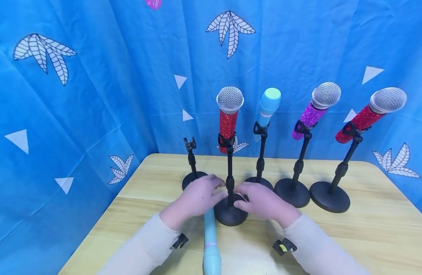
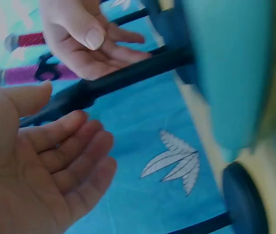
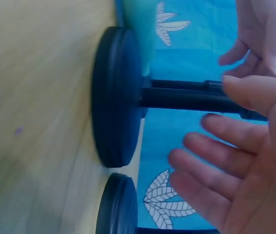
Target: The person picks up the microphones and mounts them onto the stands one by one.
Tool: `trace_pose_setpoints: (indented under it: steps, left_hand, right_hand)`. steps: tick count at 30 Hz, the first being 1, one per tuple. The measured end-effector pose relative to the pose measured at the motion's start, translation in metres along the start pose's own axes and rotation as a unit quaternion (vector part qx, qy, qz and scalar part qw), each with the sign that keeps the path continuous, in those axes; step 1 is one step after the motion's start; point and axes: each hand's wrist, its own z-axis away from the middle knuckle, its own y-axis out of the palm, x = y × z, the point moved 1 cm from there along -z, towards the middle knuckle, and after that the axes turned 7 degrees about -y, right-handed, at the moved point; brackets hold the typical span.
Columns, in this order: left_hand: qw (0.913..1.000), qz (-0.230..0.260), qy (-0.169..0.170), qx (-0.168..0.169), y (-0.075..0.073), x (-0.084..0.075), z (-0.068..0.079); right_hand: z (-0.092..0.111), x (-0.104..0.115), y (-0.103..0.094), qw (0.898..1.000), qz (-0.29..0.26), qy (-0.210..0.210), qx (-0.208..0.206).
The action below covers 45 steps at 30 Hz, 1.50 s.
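Note:
A black microphone stand (image 1: 230, 217) carries a glittery red microphone (image 1: 228, 124) with a silver mesh head, tilted in its clip. My left hand (image 1: 200, 196) is at the left of its pole, my right hand (image 1: 262, 201) at the right. In the left wrist view the fingers of both hands are loosely bent beside the pole (image 2: 128, 75), palms turned toward it. Under my left forearm and hand a light blue microphone (image 1: 210, 233) lies lengthwise on the table, its far end hidden by the hand. Behind the left hand stands a shorter stand (image 1: 191, 154) with a bare clip.
To the right, further stands hold a light blue microphone (image 1: 269, 103), a purple microphone (image 1: 308, 116) and another red microphone (image 1: 363, 118). Their round bases stand close together on the wooden table (image 1: 379, 229). A blue curtain (image 1: 286, 46) with leaf prints hangs behind and at the sides.

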Motion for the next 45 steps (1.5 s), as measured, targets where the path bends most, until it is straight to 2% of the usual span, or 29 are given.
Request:
trace_pose_setpoints:
  steps: [3, 6, 9, 12, 19, 23, 29, 36, 45]
  left_hand:
    - [0.9959, -0.073, 0.032, 0.044, 0.016, 0.003, 0.011]
    - [0.9848, -0.133, 0.050, 0.100, 0.028, 0.001, 0.019]
    - [0.9715, -0.184, 0.067, 0.133, 0.034, 0.000, 0.022]
    - [0.9655, -0.204, 0.069, 0.147, 0.033, 0.003, 0.022]
    - [0.9605, -0.213, 0.063, 0.168, 0.033, 0.014, 0.022]
    - [0.9616, -0.212, 0.050, 0.167, 0.034, 0.022, 0.016]
    - [0.9666, -0.174, 0.017, 0.187, 0.035, 0.035, 0.002]
    - [0.9698, -0.150, -0.012, 0.192, 0.034, 0.047, -0.019]
    - [0.9719, -0.114, -0.039, 0.202, 0.029, 0.052, -0.040]
  right_hand:
    - [0.007, 0.005, 0.007, 0.997, 0.049, -0.009, 0.054]
    - [0.013, 0.012, 0.014, 0.990, 0.102, -0.018, 0.094]
    - [0.015, 0.017, 0.020, 0.983, 0.149, -0.032, 0.105]
    - [0.014, 0.020, 0.023, 0.978, 0.177, -0.041, 0.102]
    - [0.009, 0.021, 0.027, 0.979, 0.168, -0.044, 0.110]
    - [0.002, 0.020, 0.031, 0.980, 0.165, -0.039, 0.107]
    - [-0.010, 0.016, 0.034, 0.977, 0.174, -0.011, 0.122]
    - [-0.027, 0.005, 0.035, 0.978, 0.176, 0.004, 0.116]
    - [-0.040, -0.007, 0.028, 0.982, 0.123, 0.047, 0.133]
